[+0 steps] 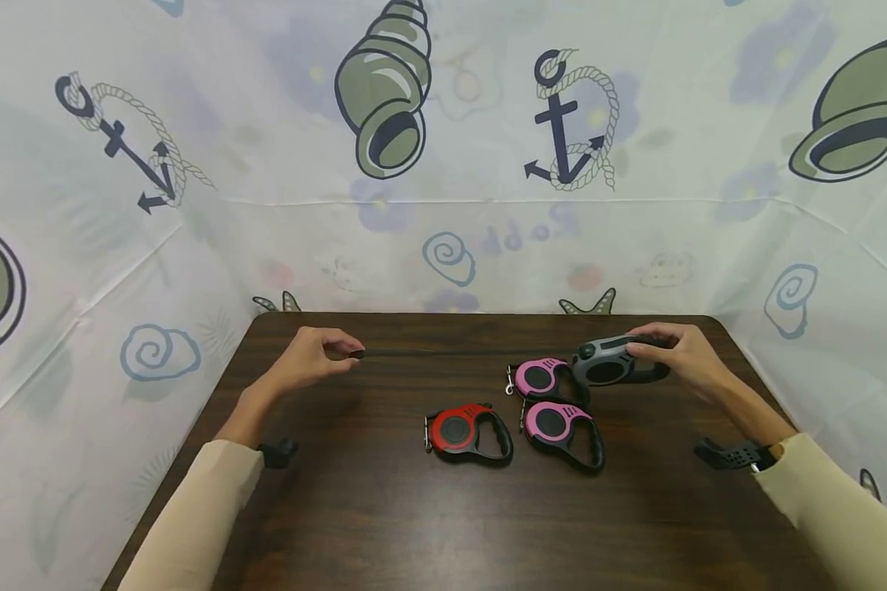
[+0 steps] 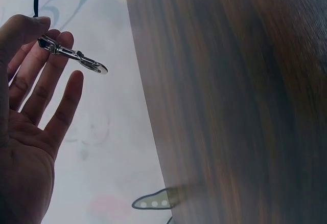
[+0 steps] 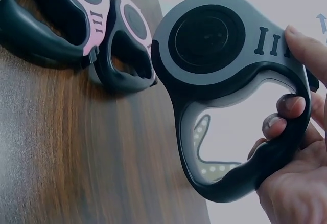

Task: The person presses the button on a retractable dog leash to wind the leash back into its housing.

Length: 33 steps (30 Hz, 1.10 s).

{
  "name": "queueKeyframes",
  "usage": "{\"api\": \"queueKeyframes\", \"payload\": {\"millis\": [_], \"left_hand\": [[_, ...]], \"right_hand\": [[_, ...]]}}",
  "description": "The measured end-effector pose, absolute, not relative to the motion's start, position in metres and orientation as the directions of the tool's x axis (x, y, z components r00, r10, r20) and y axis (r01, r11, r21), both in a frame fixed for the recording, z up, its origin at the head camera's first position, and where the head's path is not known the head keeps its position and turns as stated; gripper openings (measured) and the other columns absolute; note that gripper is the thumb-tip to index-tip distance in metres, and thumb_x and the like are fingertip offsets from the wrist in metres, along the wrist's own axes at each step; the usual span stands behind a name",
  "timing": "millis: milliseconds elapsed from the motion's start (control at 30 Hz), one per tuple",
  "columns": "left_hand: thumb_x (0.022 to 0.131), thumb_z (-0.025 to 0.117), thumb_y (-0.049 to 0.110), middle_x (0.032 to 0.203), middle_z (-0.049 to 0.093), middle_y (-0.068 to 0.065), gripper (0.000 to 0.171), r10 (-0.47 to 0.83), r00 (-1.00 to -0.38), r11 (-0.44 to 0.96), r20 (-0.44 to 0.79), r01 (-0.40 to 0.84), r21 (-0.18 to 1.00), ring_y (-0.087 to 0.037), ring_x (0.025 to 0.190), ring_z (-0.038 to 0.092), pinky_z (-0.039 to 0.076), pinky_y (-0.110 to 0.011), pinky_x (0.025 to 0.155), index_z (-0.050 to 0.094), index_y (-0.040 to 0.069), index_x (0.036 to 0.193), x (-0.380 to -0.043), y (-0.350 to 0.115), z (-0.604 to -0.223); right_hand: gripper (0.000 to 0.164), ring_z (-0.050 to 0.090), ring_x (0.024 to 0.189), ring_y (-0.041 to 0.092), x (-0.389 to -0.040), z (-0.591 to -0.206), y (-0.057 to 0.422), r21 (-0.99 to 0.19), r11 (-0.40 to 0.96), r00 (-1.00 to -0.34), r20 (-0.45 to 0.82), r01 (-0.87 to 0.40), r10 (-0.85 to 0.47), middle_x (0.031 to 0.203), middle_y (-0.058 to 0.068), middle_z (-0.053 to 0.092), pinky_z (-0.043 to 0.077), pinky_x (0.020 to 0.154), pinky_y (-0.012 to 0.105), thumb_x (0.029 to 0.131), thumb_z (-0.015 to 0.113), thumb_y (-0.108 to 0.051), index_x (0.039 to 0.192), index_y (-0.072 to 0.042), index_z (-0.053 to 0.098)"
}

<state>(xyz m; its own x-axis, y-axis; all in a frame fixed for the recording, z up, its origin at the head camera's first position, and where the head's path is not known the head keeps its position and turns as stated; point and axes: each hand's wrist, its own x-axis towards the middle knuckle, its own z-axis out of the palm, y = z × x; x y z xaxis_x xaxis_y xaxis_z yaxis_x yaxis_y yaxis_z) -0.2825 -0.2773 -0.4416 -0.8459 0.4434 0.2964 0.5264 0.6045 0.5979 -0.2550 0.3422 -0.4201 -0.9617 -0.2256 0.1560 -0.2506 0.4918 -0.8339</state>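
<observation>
A grey and black retractable dog leash (image 1: 608, 361) is gripped in my right hand (image 1: 683, 357), whose fingers curl through the handle loop in the right wrist view. From its casing a thin dark cord (image 1: 436, 354) runs level to the left. My left hand (image 1: 310, 357) pinches the cord's end between thumb and finger. There a metal clip (image 2: 76, 54) sticks out in the left wrist view, the other fingers spread. Just below the grey leash lie two pink leashes, one farther back (image 1: 540, 377) and one nearer (image 1: 550, 423). Left of them rests a red leash (image 1: 456, 430).
The dark wooden table (image 1: 384, 525) carries the leashes. A white printed cloth (image 1: 473, 131) hangs behind it and at both sides. Each wrist wears a dark strap, such as the right wristband (image 1: 732, 454).
</observation>
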Motion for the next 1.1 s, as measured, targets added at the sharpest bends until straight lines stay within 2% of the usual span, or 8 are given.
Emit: {"api": "queueKeyframes", "payload": {"millis": [100,233,333,467,533,733,933,1100], "left_hand": [[0.087,0.085,0.003,0.099,0.081,-0.001,0.022,0.448,-0.843,0.596,0.298,0.53,0.603,-0.016,0.089,0.075,0.059,-0.031,0.077,0.082,0.009,0.108,-0.283,-0.273,-0.443],[0.088,0.085,0.005,0.098,0.08,-0.001,0.021,0.459,-0.835,0.587,0.304,0.542,0.602,-0.016,0.089,0.075,0.06,-0.035,0.078,0.082,0.008,0.108,-0.284,-0.267,-0.443],[0.088,0.085,0.005,0.097,0.08,-0.001,0.021,0.468,-0.825,0.578,0.317,0.557,0.596,-0.016,0.088,0.075,0.06,-0.04,0.078,0.081,0.006,0.108,-0.285,-0.262,-0.443],[0.087,0.086,0.003,0.095,0.081,-0.001,0.021,0.475,-0.814,0.568,0.335,0.574,0.59,-0.016,0.088,0.075,0.06,-0.038,0.078,0.081,0.008,0.107,-0.286,-0.256,-0.442],[0.087,0.085,0.004,0.096,0.081,0.0,0.021,0.48,-0.808,0.563,0.341,0.582,0.586,-0.017,0.088,0.076,0.059,-0.036,0.078,0.081,0.009,0.107,-0.287,-0.253,-0.442],[0.088,0.085,0.006,0.095,0.081,0.001,0.019,0.483,-0.809,0.555,0.335,0.579,0.597,-0.016,0.088,0.075,0.059,-0.038,0.078,0.082,0.011,0.107,-0.286,-0.246,-0.444],[0.088,0.085,0.008,0.094,0.081,0.0,0.018,0.489,-0.803,0.535,0.341,0.584,0.61,-0.015,0.087,0.075,0.06,-0.045,0.077,0.081,0.008,0.106,-0.283,-0.239,-0.443],[0.087,0.086,0.005,0.095,0.081,-0.001,0.02,0.505,-0.786,0.508,0.355,0.604,0.614,-0.016,0.087,0.075,0.06,-0.053,0.078,0.081,0.008,0.107,-0.283,-0.231,-0.444]], "right_hand": [[0.033,0.066,0.087,0.017,-0.255,-0.421,0.339,-0.841,0.482,-0.961,0.15,-0.247,-0.23,0.095,-0.006,0.075,0.057,0.075,0.034,0.1,0.075,-0.016,0.126,0.004,0.071],[0.033,0.066,0.085,0.021,-0.256,-0.423,0.333,-0.846,0.474,-0.961,0.145,-0.244,-0.235,0.094,-0.003,0.075,0.058,0.072,0.035,0.1,0.075,-0.017,0.126,0.003,0.071],[0.033,0.065,0.081,0.022,-0.256,-0.423,0.329,-0.849,0.465,-0.957,0.147,-0.252,-0.249,0.094,0.003,0.075,0.057,0.069,0.035,0.101,0.075,-0.017,0.127,0.003,0.072],[0.032,0.062,0.077,0.019,-0.256,-0.423,0.323,-0.85,0.454,-0.951,0.159,-0.268,-0.264,0.095,0.014,0.074,0.055,0.066,0.034,0.1,0.075,-0.016,0.126,0.003,0.072],[0.032,0.061,0.076,0.019,-0.256,-0.423,0.32,-0.853,0.447,-0.95,0.162,-0.27,-0.265,0.095,0.013,0.074,0.055,0.065,0.033,0.1,0.075,-0.016,0.126,0.003,0.072],[0.032,0.064,0.078,0.018,-0.257,-0.426,0.314,-0.864,0.426,-0.948,0.159,-0.268,-0.275,0.092,0.0,0.074,0.057,0.067,0.033,0.101,0.074,-0.015,0.126,0.005,0.071],[0.032,0.066,0.078,0.018,-0.256,-0.428,0.305,-0.869,0.41,-0.944,0.168,-0.278,-0.284,0.093,0.004,0.074,0.058,0.067,0.034,0.1,0.074,-0.014,0.126,0.005,0.071],[0.032,0.067,0.081,0.027,-0.256,-0.429,0.298,-0.882,0.386,-0.944,0.163,-0.27,-0.288,0.094,0.007,0.074,0.06,0.068,0.035,0.1,0.075,-0.014,0.125,0.005,0.071]]}}
